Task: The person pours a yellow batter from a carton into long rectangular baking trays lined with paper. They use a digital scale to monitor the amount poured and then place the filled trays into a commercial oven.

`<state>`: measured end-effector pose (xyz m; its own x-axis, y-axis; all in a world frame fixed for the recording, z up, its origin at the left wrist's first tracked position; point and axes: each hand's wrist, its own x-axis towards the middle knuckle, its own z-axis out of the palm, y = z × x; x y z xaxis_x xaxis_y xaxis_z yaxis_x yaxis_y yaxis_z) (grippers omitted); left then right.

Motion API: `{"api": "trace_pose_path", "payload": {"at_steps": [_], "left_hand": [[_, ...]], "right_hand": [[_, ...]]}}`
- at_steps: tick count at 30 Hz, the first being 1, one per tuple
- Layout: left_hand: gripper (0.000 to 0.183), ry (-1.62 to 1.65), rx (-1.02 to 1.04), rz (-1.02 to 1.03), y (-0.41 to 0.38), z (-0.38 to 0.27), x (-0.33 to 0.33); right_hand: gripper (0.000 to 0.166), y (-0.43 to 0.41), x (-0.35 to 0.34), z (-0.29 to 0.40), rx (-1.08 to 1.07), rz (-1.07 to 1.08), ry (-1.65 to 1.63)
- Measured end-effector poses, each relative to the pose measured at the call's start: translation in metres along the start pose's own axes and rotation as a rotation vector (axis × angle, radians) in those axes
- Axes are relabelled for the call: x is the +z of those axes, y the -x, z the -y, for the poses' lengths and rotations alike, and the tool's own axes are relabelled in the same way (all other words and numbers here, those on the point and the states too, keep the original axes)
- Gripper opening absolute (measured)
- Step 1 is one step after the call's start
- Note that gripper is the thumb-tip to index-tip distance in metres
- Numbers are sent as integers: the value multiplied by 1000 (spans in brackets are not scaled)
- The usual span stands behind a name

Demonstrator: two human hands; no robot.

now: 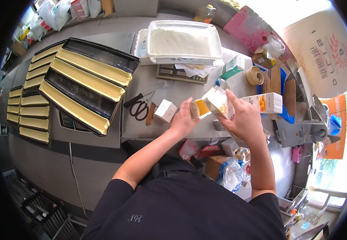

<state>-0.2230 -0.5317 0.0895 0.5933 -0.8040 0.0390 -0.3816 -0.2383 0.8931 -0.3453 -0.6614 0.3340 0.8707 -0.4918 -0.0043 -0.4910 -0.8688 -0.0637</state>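
My left hand (pixel 184 120) is closed around a small cardboard carton (pixel 201 108) with yellow-orange contents or lining showing at its opening. In my right hand (pixel 243 117) is a white printed carton (pixel 220 100), tilted with one end close to the small carton. Whether the two touch, and whether anything flows between them, I cannot tell. Left of my left hand stands a small white box (pixel 165 110) with handwriting. Beside it lie a wooden-handled tool (pixel 151 113), scissors (pixel 139 110) and a black-handled tool (pixel 134 99).
Black baking trays (pixel 86 87) with pale yellow dough strips are stacked at left. A white tub of flour (pixel 181 42) stands at the back. Another printed carton (pixel 263 102), a green-and-white carton (pixel 233 66), a tape roll (pixel 254 75) and an opened cardboard box (pixel 289 97) are at right.
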Motion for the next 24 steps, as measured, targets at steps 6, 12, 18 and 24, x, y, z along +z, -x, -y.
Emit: {"api": "trace_pose_path", "payload": {"at_steps": [6,12,18,24], "left_hand": [[93,98,48,30,-1,-27,-22],[87,34,54,61,-5,-28,-29],[81,3,76,40,-6,-28,-32],[65,-130,241,37,-5,-27,-33]], "right_hand": [[84,-2,1,7,-116,108,274],[73,-21,5,23,-202,187,516],[55,-60,-5,41,-175,428,577],[22,-92,-1,36,-139,556,534]]}}
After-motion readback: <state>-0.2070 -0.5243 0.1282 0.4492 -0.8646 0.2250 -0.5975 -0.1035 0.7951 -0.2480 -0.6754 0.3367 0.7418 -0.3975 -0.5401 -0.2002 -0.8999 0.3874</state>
